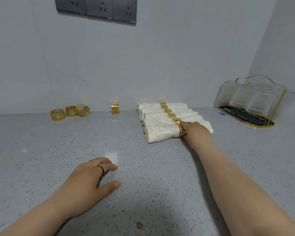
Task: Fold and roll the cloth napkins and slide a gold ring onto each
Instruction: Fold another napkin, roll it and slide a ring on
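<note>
Several cream rolled napkins (153, 115) wear gold rings (171, 116); right hand (197, 132) lies seemingly flat on nearest roll (160, 133), left hand (90, 179) open.

the tabletop (58, 150) is mid grey, speckled all over with dark and white flecks, with one brown spot (139, 225) near its front. the rolled napkins (160, 133) are cream with a tone-on-tone leafy woven pattern. each napkin ring (182, 130) is shiny gold with a cut-out greek key pattern, as are the loose rings (57, 114) and the stacked rings (115, 108). the wall (177, 57) is pale grey-white; its sockets (95, 7) are dark brushed grey. the tray (255, 121) is black with a gold rim, its glasses (257, 103) clear and ribbed. beside it lies a small blue thing (222, 113). the left hand (89, 178) wears a thin dark band (101, 167).
</note>
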A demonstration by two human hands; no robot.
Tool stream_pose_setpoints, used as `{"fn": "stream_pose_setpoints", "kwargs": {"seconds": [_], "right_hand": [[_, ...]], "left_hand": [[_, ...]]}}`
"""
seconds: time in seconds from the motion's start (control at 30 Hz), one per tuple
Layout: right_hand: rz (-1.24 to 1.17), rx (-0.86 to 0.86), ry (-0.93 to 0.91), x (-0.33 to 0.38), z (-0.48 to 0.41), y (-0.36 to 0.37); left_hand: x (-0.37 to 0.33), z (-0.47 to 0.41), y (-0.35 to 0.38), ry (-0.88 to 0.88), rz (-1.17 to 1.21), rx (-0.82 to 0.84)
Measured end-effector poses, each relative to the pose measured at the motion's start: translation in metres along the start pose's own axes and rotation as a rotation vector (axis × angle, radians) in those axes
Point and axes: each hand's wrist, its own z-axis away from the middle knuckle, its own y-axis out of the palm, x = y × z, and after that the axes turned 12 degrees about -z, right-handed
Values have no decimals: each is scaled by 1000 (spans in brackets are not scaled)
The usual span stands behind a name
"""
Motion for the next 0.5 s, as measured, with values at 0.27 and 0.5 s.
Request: {"fn": "stream_pose_setpoints", "kwargs": {"seconds": [0.27,0.5], "right_hand": [[21,8,-13,-2,5,-3],[61,26,38,5,10,-6]], "left_hand": [[0,0,1,-20,17,1],[0,0,2,-21,25,-11]]}}
